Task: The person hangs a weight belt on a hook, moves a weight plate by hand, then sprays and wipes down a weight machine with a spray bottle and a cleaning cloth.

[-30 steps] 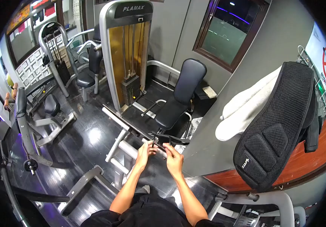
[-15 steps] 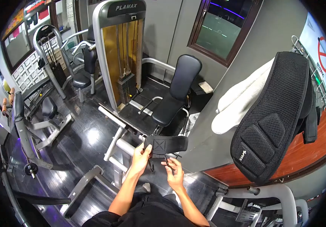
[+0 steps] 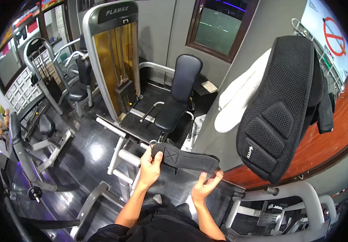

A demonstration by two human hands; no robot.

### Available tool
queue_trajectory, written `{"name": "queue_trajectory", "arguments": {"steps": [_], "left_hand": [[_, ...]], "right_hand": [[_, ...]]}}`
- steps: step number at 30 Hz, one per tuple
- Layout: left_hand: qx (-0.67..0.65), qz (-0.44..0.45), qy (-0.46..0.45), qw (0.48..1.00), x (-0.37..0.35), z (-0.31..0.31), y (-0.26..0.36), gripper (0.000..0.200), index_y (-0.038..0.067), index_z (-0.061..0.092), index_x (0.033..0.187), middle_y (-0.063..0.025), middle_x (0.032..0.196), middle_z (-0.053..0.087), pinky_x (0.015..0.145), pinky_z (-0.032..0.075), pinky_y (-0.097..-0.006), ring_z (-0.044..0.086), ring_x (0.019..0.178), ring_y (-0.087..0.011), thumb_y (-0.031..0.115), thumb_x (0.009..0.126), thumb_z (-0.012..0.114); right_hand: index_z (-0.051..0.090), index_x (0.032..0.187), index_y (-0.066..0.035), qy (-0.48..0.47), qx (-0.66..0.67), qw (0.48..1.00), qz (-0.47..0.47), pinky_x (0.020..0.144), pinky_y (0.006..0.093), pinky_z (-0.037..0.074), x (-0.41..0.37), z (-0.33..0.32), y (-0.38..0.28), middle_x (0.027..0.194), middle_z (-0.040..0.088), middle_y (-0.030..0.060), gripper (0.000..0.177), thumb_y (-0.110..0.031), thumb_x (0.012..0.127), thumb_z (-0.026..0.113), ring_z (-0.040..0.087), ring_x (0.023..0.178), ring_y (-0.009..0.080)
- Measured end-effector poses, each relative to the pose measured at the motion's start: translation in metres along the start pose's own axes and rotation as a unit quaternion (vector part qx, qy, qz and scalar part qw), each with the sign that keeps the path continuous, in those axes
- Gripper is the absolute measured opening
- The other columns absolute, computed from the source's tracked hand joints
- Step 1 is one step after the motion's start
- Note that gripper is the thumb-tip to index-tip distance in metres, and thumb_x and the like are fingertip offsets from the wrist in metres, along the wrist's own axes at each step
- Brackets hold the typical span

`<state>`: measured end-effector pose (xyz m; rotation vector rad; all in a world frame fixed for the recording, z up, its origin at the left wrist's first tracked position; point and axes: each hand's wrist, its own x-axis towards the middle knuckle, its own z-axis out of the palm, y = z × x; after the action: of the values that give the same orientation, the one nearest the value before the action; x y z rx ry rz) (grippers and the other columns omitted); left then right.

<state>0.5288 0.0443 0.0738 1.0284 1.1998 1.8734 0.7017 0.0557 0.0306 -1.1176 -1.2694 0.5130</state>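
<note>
Head view: two bare hands (image 3: 149, 171) hold a long, flat, black cloth strap (image 3: 190, 159) up in front of the body, over the dark shiny floor (image 3: 86, 150).
Black strap: it lies between the hands, nearly side to side, with its right end a bit lower. A sewn box with an X inside is near the left end. A small dark piece hangs below the middle; it is too small to name.
Left hand: the thumb is on the front of the strap and the fingers are behind it, so the end is pinched well. A small shiny round bit (image 3: 153, 142) is just above this hand.
Right hand (image 3: 206, 187): thumb and fingers look pinched on the low edge of the other end. Some of the fingers are hard to see.
Good way to hold it: I think a firm pinch at both ends works best, with a soft pull so the cloth is flat. Too hard a pull could make the right end slip, as that hold looks small. A look along both edges would help find any twist or fold.
Close by: a big black mesh belt with puffy pads (image 3: 276, 113) and a fluffy white towel (image 3: 242, 97) hang near a silver wire rack (image 3: 332, 75).
</note>
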Motion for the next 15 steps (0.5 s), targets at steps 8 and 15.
{"name": "queue_trajectory", "arguments": {"steps": [8, 15], "left_hand": [[-0.013, 0.004, -0.054, 0.998, 0.02, 0.022, 0.006, 0.02, 0.0, 0.047, 0.114, -0.0012, 0.093, 0.057, 0.079, 0.042, -0.0205, 0.052, 0.085, -0.0068, 0.014, 0.098, 0.048], [0.005, -0.019, -0.111, 0.994, 0.012, 0.037, 0.007, 0.02, 0.001, 0.044, 0.116, -0.0058, 0.104, 0.05, 0.091, 0.036, -0.0245, 0.046, 0.098, -0.0112, 0.012, 0.099, 0.042]], "right_hand": [[0.041, 0.104, -0.001, 0.015, 0.047, 0.965, -0.258, 0.095, 0.0411, 0.036, 0.022, -0.018, -0.021, 0.109, 0.046, 0.017, 0.023, -0.017, 0.087, 0.043, 0.047, 0.102, 0.0247], [0.061, 0.099, 0.004, -0.204, 0.204, 0.957, 0.033, 0.079, 0.0287, 0.045, 0.052, -0.051, -0.069, 0.091, 0.062, 0.0129, 0.028, -0.02, 0.089, 0.05, 0.058, 0.083, 0.018]]}}
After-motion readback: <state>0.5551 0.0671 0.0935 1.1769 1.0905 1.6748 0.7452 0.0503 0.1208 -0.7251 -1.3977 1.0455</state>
